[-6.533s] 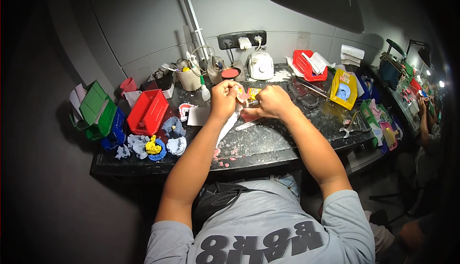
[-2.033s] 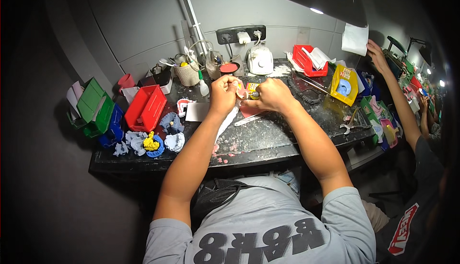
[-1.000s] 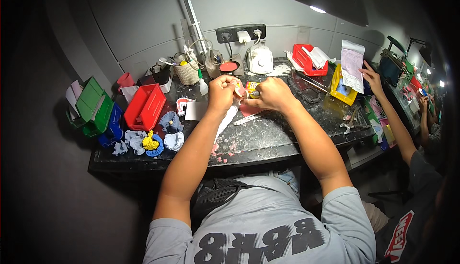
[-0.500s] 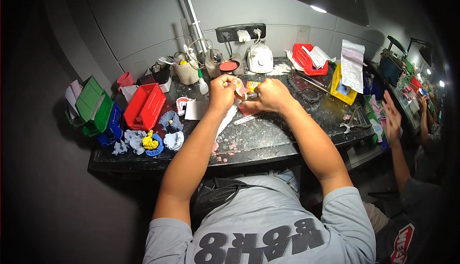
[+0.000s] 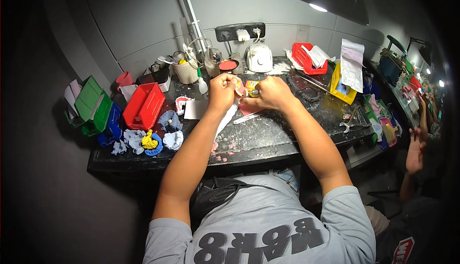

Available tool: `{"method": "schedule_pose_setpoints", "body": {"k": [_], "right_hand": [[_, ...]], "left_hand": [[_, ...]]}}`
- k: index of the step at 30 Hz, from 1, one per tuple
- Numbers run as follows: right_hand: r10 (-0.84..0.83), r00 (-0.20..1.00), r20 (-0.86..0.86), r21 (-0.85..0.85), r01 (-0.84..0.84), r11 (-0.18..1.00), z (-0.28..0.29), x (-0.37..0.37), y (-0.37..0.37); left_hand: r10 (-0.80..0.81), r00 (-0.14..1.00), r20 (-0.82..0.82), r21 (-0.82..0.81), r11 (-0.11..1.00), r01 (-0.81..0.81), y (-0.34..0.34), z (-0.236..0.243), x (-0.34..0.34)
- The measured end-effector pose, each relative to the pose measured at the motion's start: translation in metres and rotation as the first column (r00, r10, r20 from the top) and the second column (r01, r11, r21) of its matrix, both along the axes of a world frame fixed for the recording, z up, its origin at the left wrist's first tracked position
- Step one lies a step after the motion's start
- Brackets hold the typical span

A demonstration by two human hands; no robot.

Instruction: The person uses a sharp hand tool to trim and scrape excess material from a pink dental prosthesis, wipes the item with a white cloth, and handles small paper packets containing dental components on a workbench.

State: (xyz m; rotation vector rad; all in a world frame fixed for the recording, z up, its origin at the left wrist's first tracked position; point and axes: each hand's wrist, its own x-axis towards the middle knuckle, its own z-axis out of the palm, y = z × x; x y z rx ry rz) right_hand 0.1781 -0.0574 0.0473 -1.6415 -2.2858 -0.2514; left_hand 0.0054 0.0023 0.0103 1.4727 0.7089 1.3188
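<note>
A small pink plate (image 5: 241, 90) is held up over the middle of the bench (image 5: 268, 142), pinched at its left side between the thumb and fingers of the left hand (image 5: 222, 93). Against or just beside its right side the metal tip of a slim tool (image 5: 254, 93) is brought, the tool being gripped in the closed right hand (image 5: 273, 93); whether the two touch cannot be told. Since the plate is gripped only at one edge, it could be twisted loose or dropped if it is pushed hard by the tip. If the tip were to skid off the curved surface, the left fingertips, set close by, could be nicked. Beneath the hands, a white strip (image 5: 226, 122) could be snagged or dirtied by falling scraps, and a pale flat blade (image 5: 247, 117) could be knocked aside by a lowered wrist. Farther right, a long paper slip (image 5: 352, 67) is propped over a yellow bin (image 5: 342, 95); being tall and thin, it could be tipped by a brush from the co-worker's hand (image 5: 415, 154), though that hand is well apart from it.
</note>
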Motion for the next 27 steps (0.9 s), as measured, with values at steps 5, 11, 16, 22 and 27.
{"method": "schedule_pose_setpoints", "body": {"k": [5, 11, 16, 22, 27], "right_hand": [[0.038, 0.999, 0.02, 0.011, -0.038, 0.999, -0.006, -0.002, 0.004], [0.021, 0.998, 0.052, -0.006, -0.021, 1.0, -0.003, -0.003, 0.0], [0.037, 0.999, 0.032, 0.043, -0.039, 0.998, -0.008, 0.0, 0.002], [0.051, 0.998, 0.022, 0.03, -0.052, 0.998, -0.008, 0.001, 0.003], [0.018, 1.0, 0.012, 0.025, -0.018, 1.0, -0.008, 0.001, 0.004]], "left_hand": [[0.023, 0.999, -0.03, 0.031, 0.999, -0.022, 0.007, -0.007, 0.0], [0.024, 1.0, -0.009, 0.038, 0.999, -0.024, 0.006, -0.007, 0.001], [0.024, 1.0, -0.018, 0.034, 0.999, -0.023, 0.006, -0.006, 0.001], [0.018, 1.0, -0.003, 0.021, 1.0, -0.018, 0.005, -0.005, 0.0], [0.012, 1.0, -0.003, 0.054, 0.998, -0.012, 0.006, -0.007, 0.001]]}}
